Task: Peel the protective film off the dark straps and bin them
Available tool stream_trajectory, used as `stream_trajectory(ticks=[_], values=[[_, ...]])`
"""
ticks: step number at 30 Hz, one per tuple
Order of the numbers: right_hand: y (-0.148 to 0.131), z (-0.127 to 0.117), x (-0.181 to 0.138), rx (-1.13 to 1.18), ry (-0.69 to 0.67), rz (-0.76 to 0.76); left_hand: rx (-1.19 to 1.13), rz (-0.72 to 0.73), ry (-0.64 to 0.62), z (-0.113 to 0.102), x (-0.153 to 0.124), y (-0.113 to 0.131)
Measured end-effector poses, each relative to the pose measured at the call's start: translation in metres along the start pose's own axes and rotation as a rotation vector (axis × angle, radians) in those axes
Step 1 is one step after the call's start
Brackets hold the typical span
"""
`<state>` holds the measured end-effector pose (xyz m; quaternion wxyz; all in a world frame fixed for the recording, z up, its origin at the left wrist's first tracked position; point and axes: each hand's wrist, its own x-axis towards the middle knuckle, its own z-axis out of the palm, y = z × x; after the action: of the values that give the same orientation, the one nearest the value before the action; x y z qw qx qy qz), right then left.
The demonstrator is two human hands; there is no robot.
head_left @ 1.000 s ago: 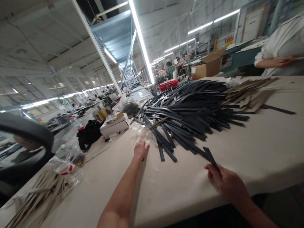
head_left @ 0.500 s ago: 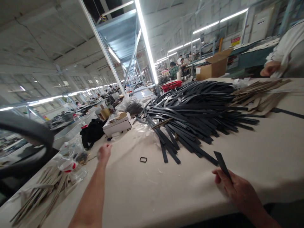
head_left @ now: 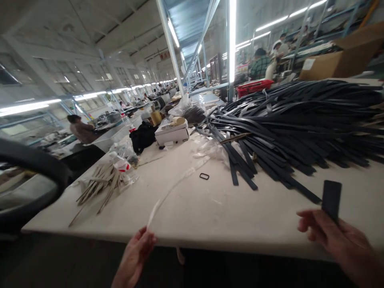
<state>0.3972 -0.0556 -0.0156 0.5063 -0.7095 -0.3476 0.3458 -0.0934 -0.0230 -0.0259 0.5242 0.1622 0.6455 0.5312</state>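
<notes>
At the table's front edge, my left hand [head_left: 138,250] pinches the near end of a thin, whitish, translucent strip [head_left: 168,193], which runs across the table toward crumpled clear plastic [head_left: 214,150]. My right hand [head_left: 340,236], over the front right of the table, is closed on a flat black strap [head_left: 331,199] whose square end points up. A black rectangular ring [head_left: 204,176] lies on the cloth between my hands. Beyond it spreads a large pile of black straps [head_left: 279,136], with loose ends fanned toward me.
On the left are beige strips [head_left: 96,186], a clear plastic bottle [head_left: 127,170], a black cloth [head_left: 144,136] and a white box [head_left: 171,134]. A red basket [head_left: 255,87] and a cardboard box [head_left: 339,60] stand behind the pile. Several people work farther back.
My left hand has come back from beside the white box to the front edge, and the whitish strip now trails from it. My right hand still holds the strap. The view has swung right.
</notes>
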Motion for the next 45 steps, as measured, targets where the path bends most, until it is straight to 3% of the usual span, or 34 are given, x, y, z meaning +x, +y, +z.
stream_trajectory(ticks=[4,7,10,15,20,30,37,41,45], values=[[-0.015,0.038,-0.042,0.143,-0.305,-0.007,-0.115,-0.203,-0.229,0.025,-0.048,-0.046],[-0.018,0.061,-0.069,0.115,-0.568,-0.029,-0.133,-0.327,-0.34,0.041,-0.066,-0.058],[-0.014,0.079,-0.086,0.047,-0.728,-0.004,-0.041,-0.457,-0.474,0.053,-0.078,-0.066],[-0.001,0.104,-0.101,0.013,-0.864,0.082,0.112,-0.508,-0.737,0.076,-0.104,-0.08],[-0.006,0.116,-0.107,0.03,-0.86,0.041,0.186,-0.44,-0.837,0.094,-0.126,-0.086],[-0.029,0.092,-0.098,-0.016,-0.76,-0.135,0.413,-0.355,-0.958,0.112,-0.126,-0.072],[-0.036,0.071,-0.092,-0.108,-0.604,-0.238,0.508,-0.246,-1.074,0.143,-0.135,-0.07],[-0.036,0.037,-0.095,-0.072,-0.56,-0.207,0.397,-0.193,-0.986,0.162,-0.137,-0.077],[-0.026,0.0,-0.12,-0.081,-0.697,-0.111,0.205,-0.245,-0.922,0.184,-0.139,-0.082]])
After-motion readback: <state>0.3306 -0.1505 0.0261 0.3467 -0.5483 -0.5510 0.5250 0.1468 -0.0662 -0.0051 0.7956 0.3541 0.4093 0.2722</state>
